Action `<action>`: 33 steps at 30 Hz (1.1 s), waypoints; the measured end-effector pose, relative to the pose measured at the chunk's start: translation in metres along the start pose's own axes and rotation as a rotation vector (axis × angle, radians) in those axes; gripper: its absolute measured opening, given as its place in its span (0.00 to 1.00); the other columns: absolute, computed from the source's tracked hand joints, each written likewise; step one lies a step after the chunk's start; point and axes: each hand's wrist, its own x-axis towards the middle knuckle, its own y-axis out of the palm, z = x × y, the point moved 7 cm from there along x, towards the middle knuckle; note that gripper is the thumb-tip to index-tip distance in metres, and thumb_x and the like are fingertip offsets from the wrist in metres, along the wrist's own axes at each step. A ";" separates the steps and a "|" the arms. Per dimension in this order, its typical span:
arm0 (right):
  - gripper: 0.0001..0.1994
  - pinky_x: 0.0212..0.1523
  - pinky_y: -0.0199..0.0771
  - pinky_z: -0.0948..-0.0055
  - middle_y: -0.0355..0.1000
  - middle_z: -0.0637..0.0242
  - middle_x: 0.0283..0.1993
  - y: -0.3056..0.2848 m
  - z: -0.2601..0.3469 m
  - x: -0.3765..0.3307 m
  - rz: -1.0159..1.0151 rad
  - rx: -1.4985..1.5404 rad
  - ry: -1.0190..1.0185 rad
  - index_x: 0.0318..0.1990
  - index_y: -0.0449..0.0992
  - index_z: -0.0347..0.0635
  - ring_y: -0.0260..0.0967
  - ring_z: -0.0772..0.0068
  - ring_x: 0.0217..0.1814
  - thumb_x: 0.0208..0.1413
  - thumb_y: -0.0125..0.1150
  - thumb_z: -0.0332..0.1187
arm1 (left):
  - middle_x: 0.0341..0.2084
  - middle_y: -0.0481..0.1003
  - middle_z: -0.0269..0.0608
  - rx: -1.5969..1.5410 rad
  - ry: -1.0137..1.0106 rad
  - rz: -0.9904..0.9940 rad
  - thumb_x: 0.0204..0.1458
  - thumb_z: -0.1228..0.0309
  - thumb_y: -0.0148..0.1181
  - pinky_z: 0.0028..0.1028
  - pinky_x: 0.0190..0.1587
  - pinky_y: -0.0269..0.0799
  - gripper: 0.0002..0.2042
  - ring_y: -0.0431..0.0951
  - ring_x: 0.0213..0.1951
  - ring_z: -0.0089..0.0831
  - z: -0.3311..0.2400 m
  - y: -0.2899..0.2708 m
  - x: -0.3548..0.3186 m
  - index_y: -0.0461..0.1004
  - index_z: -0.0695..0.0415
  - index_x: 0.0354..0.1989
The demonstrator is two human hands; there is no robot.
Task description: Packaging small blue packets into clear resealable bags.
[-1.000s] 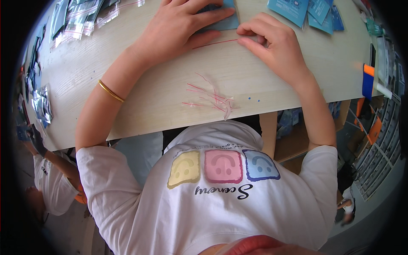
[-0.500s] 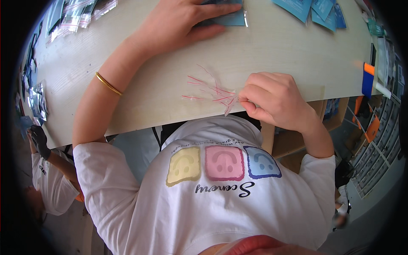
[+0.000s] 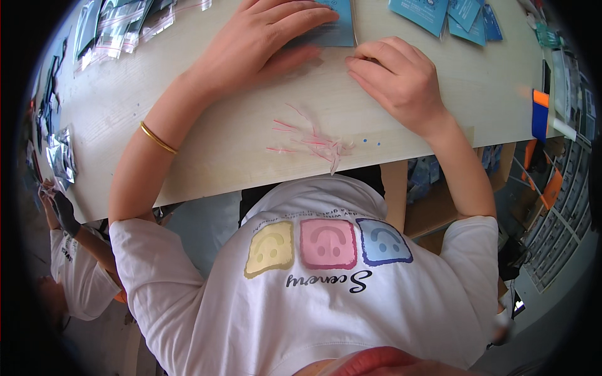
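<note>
A blue card packet (image 3: 342, 30) lies flat on the table at the top middle. My left hand (image 3: 269, 34) rests over it, fingers stretched out and the thumb a little blurred. Just off the packet's near right corner is my right hand (image 3: 401, 78), its fingers curled in a pinch. Whatever the pinch holds, if anything, is hidden. Nearer to me sits a small heap of clear plastic strips (image 3: 323, 147) with red lines, touched by neither hand.
Several clear zip bags (image 3: 119, 31) lie at the far left, and blue packets (image 3: 448, 15) at the far right. Two blue dots (image 3: 365, 141) mark the table by the strips. A cardboard box (image 3: 433, 207) stands below the table edge. A gloved co-worker (image 3: 81, 263) is at left.
My right hand has left the plastic strips and moved away from me, up beside the blue packet. The strips now lie loose. My left hand stays over the packet.
</note>
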 end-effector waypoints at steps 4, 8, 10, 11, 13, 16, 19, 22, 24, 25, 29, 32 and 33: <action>0.10 0.37 0.76 0.70 0.74 0.70 0.41 0.005 0.002 0.001 -0.025 -0.140 -0.043 0.33 0.76 0.43 0.73 0.67 0.42 0.43 0.71 0.29 | 0.58 0.74 0.40 -0.012 0.090 -0.009 0.47 0.61 0.70 0.40 0.60 0.67 0.28 0.72 0.60 0.42 -0.010 0.001 -0.020 0.74 0.56 0.58; 0.07 0.36 0.76 0.70 0.74 0.69 0.40 -0.001 0.001 0.010 -0.029 0.001 0.037 0.32 0.75 0.42 0.73 0.68 0.41 0.42 0.65 0.27 | 0.55 0.75 0.40 -0.022 0.055 -0.023 0.41 0.62 0.74 0.39 0.56 0.71 0.28 0.74 0.56 0.42 -0.014 0.004 -0.023 0.78 0.57 0.54; 0.07 0.35 0.76 0.69 0.73 0.70 0.40 -0.002 0.003 0.007 -0.026 -0.009 0.013 0.31 0.75 0.42 0.73 0.68 0.41 0.42 0.65 0.27 | 0.53 0.76 0.40 -0.026 0.053 -0.049 0.41 0.63 0.74 0.39 0.55 0.72 0.26 0.75 0.54 0.41 -0.015 0.005 -0.023 0.79 0.57 0.52; 0.07 0.34 0.76 0.69 0.73 0.70 0.40 -0.003 0.004 0.006 -0.023 -0.020 -0.010 0.31 0.74 0.42 0.73 0.69 0.41 0.42 0.64 0.27 | 0.53 0.76 0.40 -0.025 0.050 -0.049 0.41 0.63 0.74 0.39 0.55 0.72 0.26 0.75 0.54 0.41 -0.015 0.005 -0.022 0.79 0.57 0.52; 0.08 0.34 0.76 0.69 0.73 0.70 0.40 -0.001 0.001 0.007 -0.007 -0.058 -0.045 0.31 0.75 0.42 0.73 0.68 0.41 0.42 0.66 0.27 | 0.52 0.77 0.40 0.013 0.080 -0.068 0.41 0.64 0.73 0.39 0.54 0.72 0.25 0.76 0.52 0.41 -0.016 0.003 -0.020 0.80 0.57 0.50; 0.09 0.34 0.76 0.68 0.73 0.69 0.38 0.004 0.004 0.008 0.035 -0.136 -0.097 0.31 0.75 0.42 0.73 0.68 0.40 0.42 0.70 0.28 | 0.50 0.77 0.38 0.048 0.073 -0.091 0.43 0.63 0.71 0.37 0.56 0.72 0.20 0.76 0.52 0.38 -0.018 0.003 -0.020 0.80 0.56 0.46; 0.10 0.34 0.76 0.68 0.73 0.69 0.38 0.005 0.003 0.009 0.006 -0.103 -0.069 0.32 0.76 0.43 0.73 0.67 0.38 0.42 0.72 0.29 | 0.48 0.78 0.37 0.108 0.091 -0.140 0.43 0.65 0.71 0.37 0.54 0.73 0.18 0.77 0.50 0.37 -0.022 0.001 -0.019 0.81 0.56 0.43; 0.12 0.35 0.76 0.69 0.73 0.69 0.38 -0.004 0.000 0.006 -0.085 0.041 0.016 0.36 0.78 0.43 0.73 0.67 0.37 0.43 0.73 0.32 | 0.44 0.80 0.37 0.112 0.112 -0.203 0.43 0.69 0.71 0.36 0.52 0.75 0.15 0.79 0.46 0.37 -0.025 0.002 -0.025 0.81 0.56 0.40; 0.14 0.36 0.77 0.69 0.73 0.69 0.39 -0.009 0.002 0.003 -0.118 0.108 0.060 0.38 0.79 0.44 0.73 0.67 0.37 0.43 0.74 0.33 | 0.42 0.80 0.36 0.091 0.103 -0.222 0.43 0.71 0.71 0.36 0.50 0.76 0.13 0.80 0.45 0.37 -0.025 0.001 -0.027 0.81 0.57 0.38; 0.14 0.37 0.76 0.69 0.74 0.70 0.39 -0.012 -0.002 0.000 -0.142 0.176 0.153 0.40 0.79 0.45 0.73 0.67 0.37 0.44 0.74 0.33 | 0.41 0.80 0.36 0.068 0.098 -0.242 0.43 0.72 0.70 0.35 0.49 0.77 0.11 0.80 0.45 0.36 -0.025 0.000 -0.028 0.80 0.57 0.36; 0.12 0.37 0.74 0.69 0.74 0.71 0.40 -0.004 -0.014 -0.001 -0.011 0.221 0.203 0.39 0.81 0.45 0.72 0.67 0.38 0.46 0.74 0.30 | 0.40 0.80 0.37 0.007 0.046 -0.242 0.44 0.73 0.70 0.36 0.49 0.77 0.08 0.80 0.45 0.37 -0.022 0.001 -0.031 0.79 0.58 0.33; 0.07 0.37 0.73 0.69 0.73 0.71 0.40 0.000 -0.023 -0.004 -0.050 0.293 0.210 0.35 0.81 0.43 0.71 0.68 0.38 0.47 0.72 0.27 | 0.40 0.80 0.38 -0.071 0.005 -0.209 0.45 0.74 0.70 0.36 0.49 0.77 0.07 0.80 0.47 0.38 -0.017 0.002 -0.030 0.78 0.58 0.30; 0.07 0.37 0.73 0.69 0.73 0.71 0.40 0.000 -0.023 -0.004 -0.048 0.297 0.209 0.35 0.81 0.43 0.71 0.68 0.38 0.47 0.72 0.27 | 0.40 0.80 0.38 -0.101 0.005 -0.212 0.45 0.74 0.70 0.36 0.49 0.77 0.07 0.80 0.47 0.38 -0.016 0.000 -0.030 0.77 0.58 0.30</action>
